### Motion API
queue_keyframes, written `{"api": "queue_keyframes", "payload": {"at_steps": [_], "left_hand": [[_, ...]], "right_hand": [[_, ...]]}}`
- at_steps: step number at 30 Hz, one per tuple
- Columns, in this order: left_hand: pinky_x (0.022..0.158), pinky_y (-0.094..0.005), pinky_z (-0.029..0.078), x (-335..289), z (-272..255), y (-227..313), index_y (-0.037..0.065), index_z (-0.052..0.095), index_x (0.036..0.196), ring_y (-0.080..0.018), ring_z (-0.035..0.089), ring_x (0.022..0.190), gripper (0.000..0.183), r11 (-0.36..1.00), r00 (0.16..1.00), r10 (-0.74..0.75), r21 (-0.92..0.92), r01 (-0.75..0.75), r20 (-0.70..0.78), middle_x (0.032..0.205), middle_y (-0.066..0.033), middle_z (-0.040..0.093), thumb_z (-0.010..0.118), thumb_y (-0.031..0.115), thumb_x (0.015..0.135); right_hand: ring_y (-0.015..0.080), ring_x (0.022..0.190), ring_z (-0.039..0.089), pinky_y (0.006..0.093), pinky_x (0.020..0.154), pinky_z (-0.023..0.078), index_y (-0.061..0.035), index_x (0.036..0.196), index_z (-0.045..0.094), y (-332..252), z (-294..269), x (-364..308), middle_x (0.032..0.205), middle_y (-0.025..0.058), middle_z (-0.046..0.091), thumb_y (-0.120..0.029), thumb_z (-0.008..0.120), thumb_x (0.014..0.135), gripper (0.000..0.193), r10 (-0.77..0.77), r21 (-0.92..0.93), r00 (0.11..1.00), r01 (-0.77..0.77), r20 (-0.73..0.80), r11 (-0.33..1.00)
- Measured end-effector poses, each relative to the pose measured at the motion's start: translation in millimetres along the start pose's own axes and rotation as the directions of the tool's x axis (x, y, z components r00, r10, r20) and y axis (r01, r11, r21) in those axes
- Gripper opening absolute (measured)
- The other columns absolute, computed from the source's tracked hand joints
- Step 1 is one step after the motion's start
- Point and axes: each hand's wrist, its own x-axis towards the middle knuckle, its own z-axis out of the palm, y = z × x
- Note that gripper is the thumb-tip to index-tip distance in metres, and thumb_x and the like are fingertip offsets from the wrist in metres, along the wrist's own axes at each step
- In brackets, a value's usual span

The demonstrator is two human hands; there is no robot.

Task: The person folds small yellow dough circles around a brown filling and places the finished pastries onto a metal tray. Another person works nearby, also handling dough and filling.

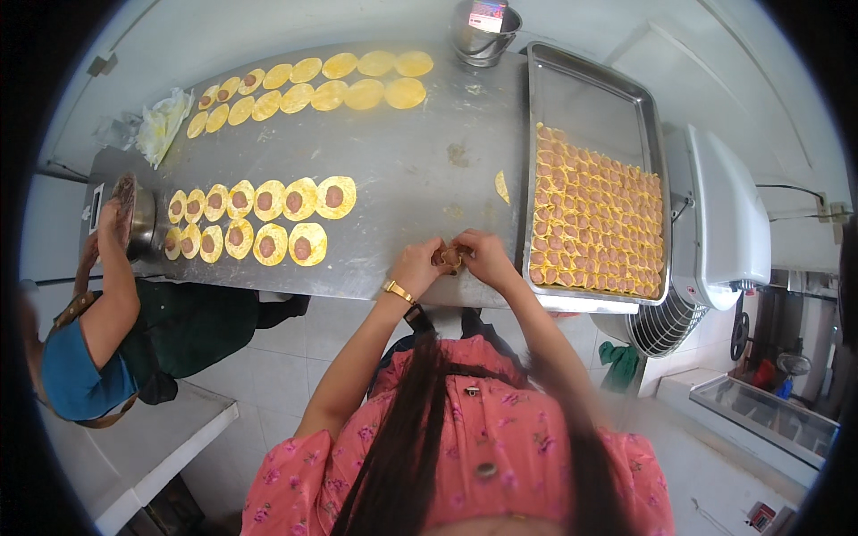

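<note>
Above the table's near edge, my left hand (418, 266) and my right hand (487, 258) meet, fingers closed around one small dumpling (450, 258) with a yellow wrapper and pinkish meat filling. Fingers cover much of it. Left of my hands, two rows of round yellow wrappers (336, 198) lie flat, each with a lump of meat (294, 202) on it. To my right, a large metal tray (585, 85) holds many open-topped dumplings (597, 214) in close rows; its far part shows bare metal.
More wrappers (365, 95) lie in two far rows, a few with meat. A yellow scrap (502, 188) rests beside the tray. At left, a co-worker's hand (113, 211) is at a metal bowl (143, 214). A plastic bag (164, 125) and a dark bucket (483, 49) stand farther back.
</note>
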Motion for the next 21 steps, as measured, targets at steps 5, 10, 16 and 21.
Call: {"api": "queue_keyframes", "payload": {"at_steps": [5, 10, 16, 21], "left_hand": [[0.062, -0.0416, 0.048, -6, 6, 3, 0.008, 0.057, 0.088, -0.0315, 0.062, 0.073, 0.032, 0.989, 0.999, 0.025, 0.148, -0.018, -0.040, 0.075, -0.0116, 0.063, 0.073, 0.028, 0.069], [0.064, -0.0414, 0.048, -10, 16, 4, 0.008, 0.057, 0.093, -0.0332, 0.061, 0.076, 0.035, 0.980, 0.991, 0.084, 0.191, -0.062, -0.108, 0.080, -0.0121, 0.063, 0.074, 0.026, 0.068], [0.066, -0.0392, 0.049, -14, 15, -10, 0.006, 0.058, 0.093, -0.0307, 0.062, 0.074, 0.029, 0.986, 0.992, 0.067, -0.143, -0.082, -0.108, 0.082, -0.0125, 0.064, 0.073, 0.015, 0.069], [0.066, -0.0345, 0.051, -12, 16, -7, 0.004, 0.061, 0.090, -0.0245, 0.064, 0.072, 0.026, 0.993, 0.990, 0.089, 0.081, -0.080, -0.106, 0.079, -0.0117, 0.065, 0.073, 0.011, 0.068]], "right_hand": [[0.0362, 0.078, 0.058, 0.0397, 0.068, 0.047, -0.0019, 0.086, 0.060, -3, -1, -7, 0.083, 0.0155, 0.060, 0.004, 0.057, 0.065, 0.022, -0.007, -0.033, 1.000, 0.007, 0.012, 0.999], [0.0365, 0.080, 0.056, 0.0423, 0.071, 0.046, -0.0006, 0.081, 0.056, -18, 4, -2, 0.080, 0.0153, 0.057, 0.004, 0.058, 0.064, 0.018, -0.072, -0.205, 0.997, 0.073, 0.013, 0.976], [0.0371, 0.084, 0.055, 0.0434, 0.072, 0.045, -0.0018, 0.088, 0.056, -13, 3, -20, 0.087, 0.0150, 0.057, 0.002, 0.056, 0.068, 0.020, -0.074, -0.203, 0.995, 0.059, -0.068, 0.977], [0.0372, 0.084, 0.055, 0.0430, 0.073, 0.045, -0.0016, 0.089, 0.056, -12, 12, -19, 0.089, 0.0157, 0.057, 0.004, 0.055, 0.069, 0.020, -0.097, -0.133, 0.991, 0.085, -0.090, 0.988]]}}
